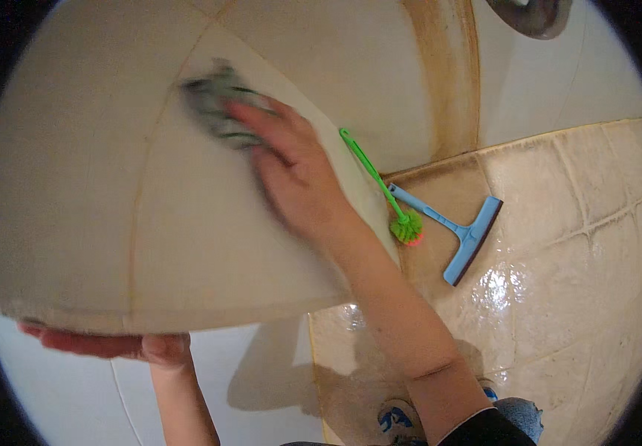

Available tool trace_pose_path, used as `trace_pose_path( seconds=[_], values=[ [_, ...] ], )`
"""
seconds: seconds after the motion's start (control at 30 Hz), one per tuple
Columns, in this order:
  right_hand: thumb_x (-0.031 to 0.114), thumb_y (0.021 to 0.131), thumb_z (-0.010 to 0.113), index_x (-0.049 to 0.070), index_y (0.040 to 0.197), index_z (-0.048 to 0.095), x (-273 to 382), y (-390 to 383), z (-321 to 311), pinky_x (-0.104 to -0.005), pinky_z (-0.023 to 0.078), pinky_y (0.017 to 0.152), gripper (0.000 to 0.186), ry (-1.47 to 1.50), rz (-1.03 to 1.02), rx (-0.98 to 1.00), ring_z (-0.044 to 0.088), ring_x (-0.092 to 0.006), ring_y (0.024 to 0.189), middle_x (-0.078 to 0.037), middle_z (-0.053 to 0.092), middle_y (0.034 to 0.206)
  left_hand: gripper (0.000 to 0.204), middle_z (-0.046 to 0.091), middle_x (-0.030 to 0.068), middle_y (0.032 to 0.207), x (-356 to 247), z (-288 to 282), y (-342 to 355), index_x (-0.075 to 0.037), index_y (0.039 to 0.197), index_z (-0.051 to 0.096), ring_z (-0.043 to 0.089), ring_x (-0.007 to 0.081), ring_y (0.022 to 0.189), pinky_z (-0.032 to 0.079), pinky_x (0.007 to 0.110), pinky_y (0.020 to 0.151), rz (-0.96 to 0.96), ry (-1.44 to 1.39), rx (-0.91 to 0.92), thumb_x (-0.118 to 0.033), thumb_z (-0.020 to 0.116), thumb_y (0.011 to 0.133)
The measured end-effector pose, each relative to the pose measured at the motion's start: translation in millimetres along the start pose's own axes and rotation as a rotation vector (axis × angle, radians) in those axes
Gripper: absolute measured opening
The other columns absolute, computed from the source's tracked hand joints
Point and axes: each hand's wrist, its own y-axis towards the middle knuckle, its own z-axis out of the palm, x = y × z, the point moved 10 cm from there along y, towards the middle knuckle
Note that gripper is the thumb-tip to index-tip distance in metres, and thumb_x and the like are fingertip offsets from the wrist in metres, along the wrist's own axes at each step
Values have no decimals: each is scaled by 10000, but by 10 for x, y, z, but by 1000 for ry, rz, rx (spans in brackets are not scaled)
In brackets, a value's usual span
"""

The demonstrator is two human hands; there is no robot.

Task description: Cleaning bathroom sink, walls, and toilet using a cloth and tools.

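My right hand [295,167], slightly blurred, is closed on a crumpled grey-green cloth [224,104] with dark stripes. The cloth is pressed against a beige tiled surface [209,238] with brownish grout lines. At the lower left, my left hand [113,346] rests along the near edge of that surface. Its fingers are stretched out sideways and partly hidden by the edge. To the right of my right forearm, a green long-handled brush [369,163] with a round bristle head leans in the corner. Beside it a light blue squeegee [455,230] lies on the floor.
The tiled floor [544,297] looks wet and shiny. Brown stains [447,82] run down the far wall. A dark rounded fixture [533,15] is at the top right. White tiles [217,394] show below the left edge, and my shoe [399,420] is at the bottom.
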Motion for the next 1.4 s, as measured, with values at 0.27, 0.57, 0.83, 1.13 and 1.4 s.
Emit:
trace_pose_path(
  seconds=[0.27, 0.57, 0.83, 1.13, 1.4],
  values=[
    [27, 774, 440, 54, 1187, 531, -812, 239, -58, -365, 357, 974, 424, -39, 202, -22, 466, -350, 1105, -202, 496, 1178, 789, -44, 142, 1486, 57, -13, -97, -59, 1426, -4, 53, 320, 1366, 111, 486, 1092, -113, -13, -6, -570, 266, 889],
    [54, 795, 458, 100, 1236, 507, -1609, -520, -407, -401, 318, 1000, 445, -175, 431, -75, 425, -376, 1149, -228, 457, 1232, 773, -33, 127, 1487, 103, -23, -158, -83, 1428, -3, 77, 318, 1361, 145, 490, 1084, -181, -34, -12, -567, 258, 884],
    [10, 739, 468, 98, 1186, 541, -1106, -1335, -524, -412, 343, 956, 461, -180, 414, 5, 459, -364, 1070, -210, 493, 1155, 761, -22, 114, 1487, 118, 2, -224, -105, 1430, -3, 98, 317, 1356, 176, 494, 1076, -232, -54, -18, -564, 251, 879],
    [-34, 713, 480, 104, 1173, 549, -1472, -2333, -1032, -403, 363, 931, 486, -349, 1099, -151, 445, -373, 1054, -209, 493, 1113, 747, -11, 99, 1487, 150, 8, -244, -129, 1432, -2, 121, 315, 1350, 211, 499, 1068, -253, -69, -33, -561, 244, 874],
    [-4, 686, 538, 111, 1143, 594, -237, -2163, -567, -427, 370, 902, 474, -61, 386, 51, 463, -362, 1023, -194, 497, 1142, 736, 0, 86, 1487, 220, 28, -286, -150, 1434, -1, 142, 314, 1345, 242, 503, 1061, -311, -93, -31, -559, 237, 870]
  ],
)
